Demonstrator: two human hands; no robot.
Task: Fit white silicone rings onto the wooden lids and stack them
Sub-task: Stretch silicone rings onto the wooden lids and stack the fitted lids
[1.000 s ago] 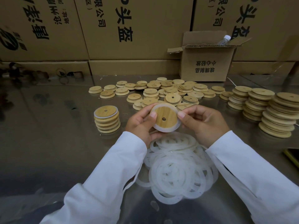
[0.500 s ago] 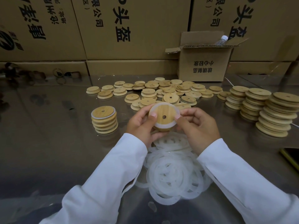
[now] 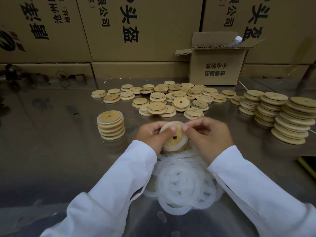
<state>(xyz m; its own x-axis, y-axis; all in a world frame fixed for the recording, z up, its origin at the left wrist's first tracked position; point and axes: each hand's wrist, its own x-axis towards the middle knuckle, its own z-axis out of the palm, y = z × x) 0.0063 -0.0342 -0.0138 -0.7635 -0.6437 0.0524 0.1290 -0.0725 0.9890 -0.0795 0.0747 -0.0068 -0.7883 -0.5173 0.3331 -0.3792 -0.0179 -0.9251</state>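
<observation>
Wooden and round, the lid (image 3: 174, 136) is held between both hands over the near middle of the steel table (image 3: 51, 151). Its flat face is tilted up toward the camera, with the small centre hole in plain sight. Being a disc, it has no long axis.

A white ring (image 3: 171, 149) runs round its rim. The left hand (image 3: 150, 135) grips the lid from 9 o'clock, thumb laid across the face and fingers curled behind. The right hand (image 3: 210, 134) pinches the ring tightly at the lid's 1 o'clock edge. Thumbs cover that stretch, so the ring may not be fully seated there.

At 6 o'clock, under the wrists, lies a pile of rings (image 3: 183, 183), partly covered by the white sleeves (image 3: 119, 185). At 9 o'clock stands a short stack (image 3: 111, 126) of lids with a ring showing on top. Loose lids (image 3: 171, 98) are spread out at 12 o'clock, and taller stacks (image 3: 290, 117) stand at 3 o'clock, the farthest cut off by the frame.

Beyond these at 1 o'clock stands a small open carton (image 3: 217, 67) with a bottle (image 3: 236, 41) poking out. A yellow-green object (image 3: 307, 165) at the right edge is cut off and unclear.
</observation>
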